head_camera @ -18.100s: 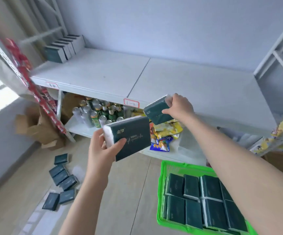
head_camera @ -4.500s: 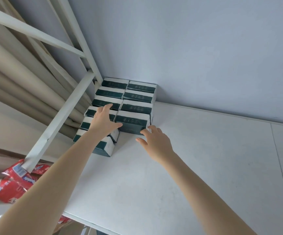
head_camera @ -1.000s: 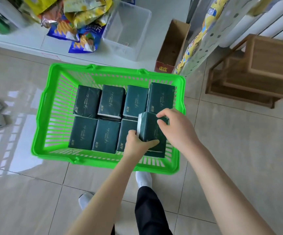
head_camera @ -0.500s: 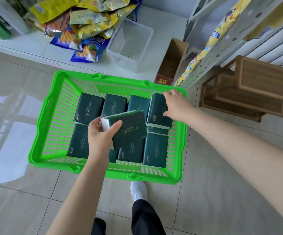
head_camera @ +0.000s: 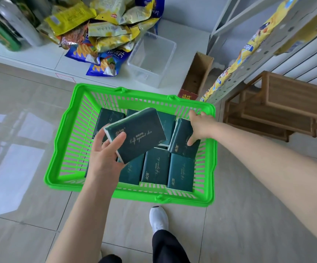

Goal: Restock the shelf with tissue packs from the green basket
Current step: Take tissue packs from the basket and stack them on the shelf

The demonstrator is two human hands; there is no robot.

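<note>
The green basket (head_camera: pixel 58 164) stands on the tiled floor below me, with several dark green tissue packs (head_camera: pixel 156 168) lying flat in it. My left hand (head_camera: pixel 104 156) holds one dark green tissue pack (head_camera: pixel 137 134) lifted above the basket's middle, its gold lettering facing up. My right hand (head_camera: pixel 199 126) reaches into the basket's far right corner and grips a second tissue pack (head_camera: pixel 180 141), which is tilted up on its edge. The upper shelf with the stacked packs is out of view.
A low white shelf (head_camera: pixel 39 57) beyond the basket carries snack bags (head_camera: pixel 104 35), cans (head_camera: pixel 11 29) and a clear plastic bin (head_camera: pixel 152 57). A cardboard box (head_camera: pixel 196 76) and a wooden stand (head_camera: pixel 279 105) are at the right. My white shoe (head_camera: pixel 158 217) is just behind the basket.
My left hand has raised its pack higher over the basket. My right hand has closed on the pack in the far right corner and tipped it up.
</note>
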